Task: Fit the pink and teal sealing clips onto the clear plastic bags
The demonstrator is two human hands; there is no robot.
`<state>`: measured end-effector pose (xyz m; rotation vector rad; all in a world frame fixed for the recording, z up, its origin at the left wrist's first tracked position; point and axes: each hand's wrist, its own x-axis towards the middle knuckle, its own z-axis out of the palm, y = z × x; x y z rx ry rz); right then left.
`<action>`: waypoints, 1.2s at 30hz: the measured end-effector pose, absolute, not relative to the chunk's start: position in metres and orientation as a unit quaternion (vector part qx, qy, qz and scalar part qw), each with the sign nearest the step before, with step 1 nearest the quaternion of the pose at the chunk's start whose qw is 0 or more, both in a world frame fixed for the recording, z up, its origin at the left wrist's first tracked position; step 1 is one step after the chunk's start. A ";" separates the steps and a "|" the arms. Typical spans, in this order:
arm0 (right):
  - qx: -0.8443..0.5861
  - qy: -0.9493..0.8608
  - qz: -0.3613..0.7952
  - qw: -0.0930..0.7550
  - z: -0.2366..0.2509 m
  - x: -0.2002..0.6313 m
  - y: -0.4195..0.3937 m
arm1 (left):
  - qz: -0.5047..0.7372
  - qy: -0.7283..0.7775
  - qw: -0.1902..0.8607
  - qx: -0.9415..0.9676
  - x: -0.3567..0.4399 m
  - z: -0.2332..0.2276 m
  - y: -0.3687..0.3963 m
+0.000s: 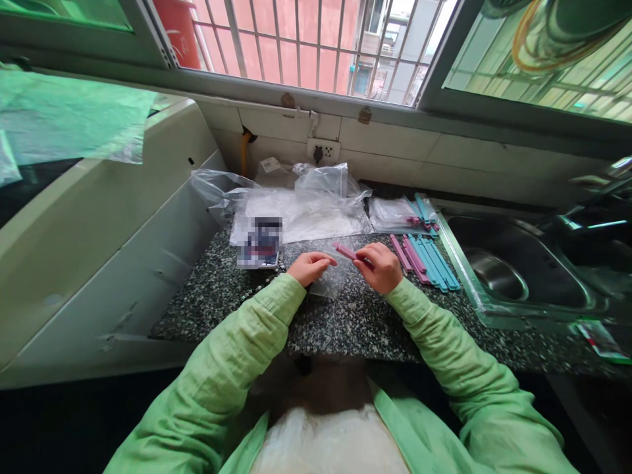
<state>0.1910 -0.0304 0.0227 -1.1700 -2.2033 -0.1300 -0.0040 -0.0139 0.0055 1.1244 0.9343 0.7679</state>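
Right hand (382, 266) pinching pink clip (345, 251), long axis pointing left toward clear bag (332, 280) under closed left hand (309, 268) fingers

At frame centre, two hands meet over a small bag (332, 280) on the counter (345, 322); sticks (425, 262) lie just right of them, a sink (518, 270) farther right, loose bags (301, 207) behind, a window (316, 46) along the top.

Both green-sleeved arms forward; left hand (309, 266) fingers curled, pinching; right hand (381, 265) closed in grip, hands near.
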 end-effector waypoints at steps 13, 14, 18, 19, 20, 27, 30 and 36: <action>-0.401 -0.866 -0.029 0.296 0.009 0.178 -0.032 | 0.315 0.427 0.634 0.562 -0.002 0.002 -0.014; -0.401 -0.867 -0.028 0.294 0.008 0.178 -0.032 | 0.314 0.428 0.627 0.570 -0.003 0.002 -0.014; -0.401 -0.869 -0.028 0.289 0.006 0.178 -0.032 | 0.317 0.420 0.607 0.596 -0.004 0.006 -0.015; -0.400 -0.869 -0.029 0.288 0.006 0.177 -0.032 | 0.320 0.415 0.607 0.597 -0.004 0.007 -0.015; -0.400 -0.870 -0.030 0.287 0.005 0.177 -0.032 | 0.323 0.410 0.609 0.597 -0.004 0.007 -0.015; -0.390 -0.875 -0.048 0.283 0.004 0.177 -0.033 | 0.337 0.393 0.632 0.577 -0.003 0.003 -0.015; -0.388 -0.876 -0.058 0.282 0.006 0.176 -0.034 | 0.341 0.406 0.638 0.559 -0.002 0.004 -0.016; -0.383 -0.875 -0.056 0.290 0.009 0.175 -0.036 | 0.344 0.439 0.621 0.551 0.000 0.009 -0.019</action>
